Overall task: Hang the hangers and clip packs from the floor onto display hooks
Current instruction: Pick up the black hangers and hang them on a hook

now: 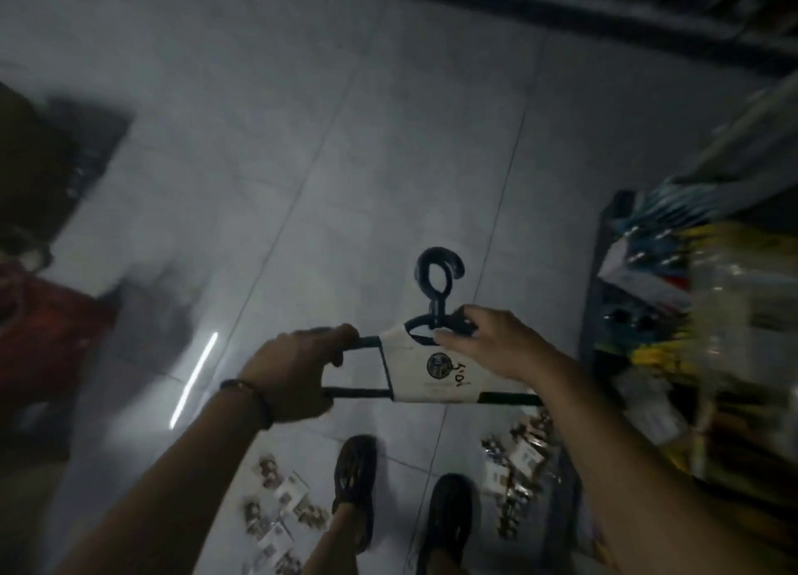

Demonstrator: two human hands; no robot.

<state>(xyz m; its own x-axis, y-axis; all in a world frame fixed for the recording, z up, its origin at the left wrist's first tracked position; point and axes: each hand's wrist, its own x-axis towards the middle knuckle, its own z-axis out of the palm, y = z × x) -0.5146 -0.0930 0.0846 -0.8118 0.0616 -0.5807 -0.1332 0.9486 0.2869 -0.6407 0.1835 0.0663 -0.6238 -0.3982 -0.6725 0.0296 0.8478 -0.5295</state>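
I hold a bundle of black hangers [425,369] level above the floor, wrapped in a white paper sleeve with a round logo and handwriting. Its black hooks [436,280] point away from me. My left hand [298,371] grips the bundle's left end. My right hand [496,345] holds the top of the sleeve at the base of the hooks, fingers curled over it. Several small clip packs lie on the floor, one group [280,518] left of my feet, another [518,462] to the right.
My two sandalled feet [401,501] stand on the pale tiled floor [388,142]. A display shelf [699,337] crowded with packaged goods fills the right side. A dark box and red object [47,315] sit at the left. Another shelf base runs along the top.
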